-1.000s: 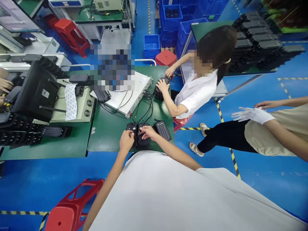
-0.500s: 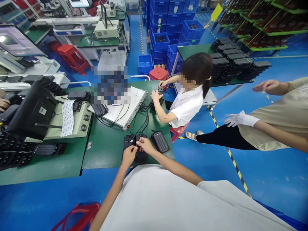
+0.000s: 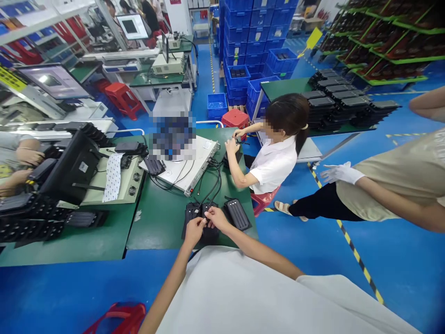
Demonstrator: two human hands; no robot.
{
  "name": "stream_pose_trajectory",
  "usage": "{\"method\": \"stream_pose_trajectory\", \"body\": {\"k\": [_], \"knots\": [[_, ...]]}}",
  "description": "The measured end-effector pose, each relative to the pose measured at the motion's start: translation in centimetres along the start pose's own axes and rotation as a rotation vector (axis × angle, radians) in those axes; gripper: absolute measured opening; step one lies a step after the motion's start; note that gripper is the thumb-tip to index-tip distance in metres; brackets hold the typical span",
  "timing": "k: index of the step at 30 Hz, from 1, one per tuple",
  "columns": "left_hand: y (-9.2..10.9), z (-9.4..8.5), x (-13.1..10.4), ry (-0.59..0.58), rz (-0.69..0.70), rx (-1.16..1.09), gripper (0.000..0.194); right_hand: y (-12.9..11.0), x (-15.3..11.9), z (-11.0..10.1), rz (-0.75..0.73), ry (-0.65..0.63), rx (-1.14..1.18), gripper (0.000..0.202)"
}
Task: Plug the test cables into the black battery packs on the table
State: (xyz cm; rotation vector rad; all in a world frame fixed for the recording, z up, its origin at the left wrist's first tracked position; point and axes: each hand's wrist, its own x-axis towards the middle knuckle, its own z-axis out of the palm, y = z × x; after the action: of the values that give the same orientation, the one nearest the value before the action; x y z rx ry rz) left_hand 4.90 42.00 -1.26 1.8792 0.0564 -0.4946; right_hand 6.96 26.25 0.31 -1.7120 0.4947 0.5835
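Observation:
At the front edge of the green bench, my left hand [image 3: 194, 232] and my right hand [image 3: 217, 219] are close together with fingertips pinched. My right hand grips the end of a black cable [image 3: 218, 182]. Whatever my left fingertips pinch is too small to make out. Beneath my hands lies a flat black device [image 3: 210, 234], partly covered by them. A second black device [image 3: 190, 214] lies just to its left, with a cable at its top. To the right rests another black device with a ribbed face [image 3: 238, 214].
Cables run from a white instrument box [image 3: 187, 174] on the green bench [image 3: 156, 227]. A co-worker in white [image 3: 274, 162] sits at the right, handling a small dark part. Another person with a white glove [image 3: 342, 174] stands farther right. A monitor [image 3: 67, 167] stands left.
The view has shifted, so the bench appears lower and further right. My hands stay over the same device, fingertips slightly further apart. The standing person's bare hand has moved out of sight.

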Motion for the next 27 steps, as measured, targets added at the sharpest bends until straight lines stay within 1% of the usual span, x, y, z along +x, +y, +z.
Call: {"method": "stream_pose_trajectory", "body": {"k": [4,6,8,10,13,15,18,20,22,25,27], "knots": [[0.2,-0.3,0.2,0.022,-0.001,0.078,0.028,-0.2,0.1,-0.3,0.135,-0.031,0.082,0.022],[-0.1,-1.0,0.1,0.036,0.02,0.116,0.025,-0.1,0.3,-0.4,0.193,-0.07,0.125,0.023],[-0.5,-2.0,-0.1,0.025,0.049,0.163,0.023,0.1,0.5,-0.6,0.237,-0.119,0.159,0.023],[-0.9,-3.3,-0.7,-0.009,0.065,0.219,0.021,0.1,0.6,-0.9,0.257,-0.186,0.169,0.024],[-1.7,-5.1,-1.8,-0.08,0.062,0.29,0.021,-0.1,0.7,-1.6,0.243,-0.27,0.151,0.028],[-2.2,-5.9,-2.5,-0.112,0.052,0.33,0.021,-0.3,0.8,-2.3,0.236,-0.287,0.151,0.032],[-2.3,-6.9,-2.8,-0.114,0.031,0.412,0.022,-0.4,0.5,-3.4,0.247,-0.261,0.18,0.037],[-1.8,-7.5,-2.4,-0.102,0.032,0.496,0.025,-0.3,-0.1,-4.1,0.244,-0.233,0.211,0.037],[-0.6,-8.2,-1.6,-0.085,0.044,0.599,0.026,0.1,-1.3,-4.6,0.232,-0.216,0.248,0.036],[2.4,-9.3,0.4,-0.049,0.054,0.79,0.03,1.0,-3.7,-5.5,0.215,-0.21,0.285,0.034],[4.8,-10.0,2.4,-0.018,0.08,0.938,0.032,2.0,-5.4,-6.3,0.226,-0.207,0.289,0.033]]}}
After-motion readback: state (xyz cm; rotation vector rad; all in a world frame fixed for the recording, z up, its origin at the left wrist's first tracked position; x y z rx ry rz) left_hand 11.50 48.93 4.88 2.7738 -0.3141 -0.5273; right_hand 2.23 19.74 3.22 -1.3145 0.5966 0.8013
